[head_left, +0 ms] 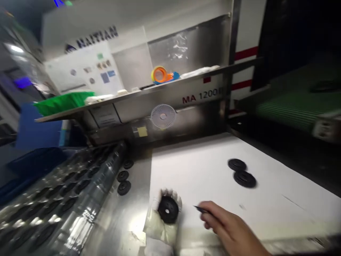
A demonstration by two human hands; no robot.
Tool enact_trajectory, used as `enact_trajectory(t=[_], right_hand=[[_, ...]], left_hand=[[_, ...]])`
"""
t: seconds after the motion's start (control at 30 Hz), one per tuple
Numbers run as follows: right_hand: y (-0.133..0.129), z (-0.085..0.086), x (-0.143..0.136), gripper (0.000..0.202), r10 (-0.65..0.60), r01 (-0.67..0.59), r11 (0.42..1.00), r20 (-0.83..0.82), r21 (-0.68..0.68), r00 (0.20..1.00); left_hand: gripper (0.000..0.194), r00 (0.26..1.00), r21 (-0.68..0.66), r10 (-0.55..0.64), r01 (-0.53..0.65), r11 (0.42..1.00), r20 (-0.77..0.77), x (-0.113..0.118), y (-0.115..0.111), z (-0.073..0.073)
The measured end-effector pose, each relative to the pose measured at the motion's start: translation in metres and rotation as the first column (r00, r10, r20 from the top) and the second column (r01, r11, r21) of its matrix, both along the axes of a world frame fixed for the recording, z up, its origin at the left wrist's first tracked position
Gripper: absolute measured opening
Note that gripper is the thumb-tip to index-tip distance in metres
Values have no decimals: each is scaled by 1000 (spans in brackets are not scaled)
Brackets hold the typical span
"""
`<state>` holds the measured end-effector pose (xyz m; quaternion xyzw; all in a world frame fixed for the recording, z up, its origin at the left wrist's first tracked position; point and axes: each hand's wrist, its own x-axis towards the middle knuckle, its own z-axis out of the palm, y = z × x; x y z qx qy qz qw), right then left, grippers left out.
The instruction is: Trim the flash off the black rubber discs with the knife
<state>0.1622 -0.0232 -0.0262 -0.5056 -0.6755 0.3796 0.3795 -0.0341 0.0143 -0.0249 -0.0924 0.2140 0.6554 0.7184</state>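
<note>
My left hand [159, 224], in a whitish glove, is closed around a black disc [173, 209] with a small hole at its centre. The fingertips curl over the disc's far rim. To the right, my bare right hand [229, 227] pinches a thin dark pointed tool [200, 209], its tip aimed left toward the disc but apart from it. Blur hides the tool's exact kind. Two more black discs [244, 179] lie on the white sheet [197, 170] at the right, one partly overlapping or touching the other. Several similar discs [124, 187] sit on the metal tabletop at the left.
Clear plastic trays [87, 206] with dark discs fill the left side. Across the back runs a shelf [149, 90] bearing an orange tape roll [159, 75], a green bin [64, 102] and white items. A round white fan [163, 116] is beneath it.
</note>
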Motion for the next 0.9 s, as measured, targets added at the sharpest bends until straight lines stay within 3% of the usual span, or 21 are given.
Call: enact_trajectory(t=[0.07, 0.17, 0.27, 0.47, 0.57, 0.7, 0.9], right_hand=[[-9, 11, -19, 21, 94, -98, 994, 72, 45, 993], [-18, 18, -36, 19, 100, -107, 991, 91, 80, 991], [-22, 19, -33, 20, 62, -69, 995, 102, 66, 993], [-23, 17, -21, 24, -16, -25, 991, 302, 132, 953], [-24, 17, -26, 23, -21, -38, 989, 397, 142, 917], [-24, 15, -35, 27, -31, -51, 984, 450, 169, 892], [-19, 7, -49, 28, -130, -8, 967, 519, 254, 845]], left_hand=[[18, 998, 46, -19, 16, 999, 61, -1, -11, -6], [33, 980, 186, -136, 108, 977, 143, -3, -20, -10], [36, 977, 240, -177, 144, 960, 122, -2, -22, -13], [38, 993, 292, -114, 104, 951, 19, 2, -21, -14], [36, 989, 204, -147, 144, 968, -3, 4, -23, -5], [15, 989, -12, -113, 112, 994, -92, 12, -25, 9], [23, 981, 74, -12, 26, 997, -193, 24, -30, 15]])
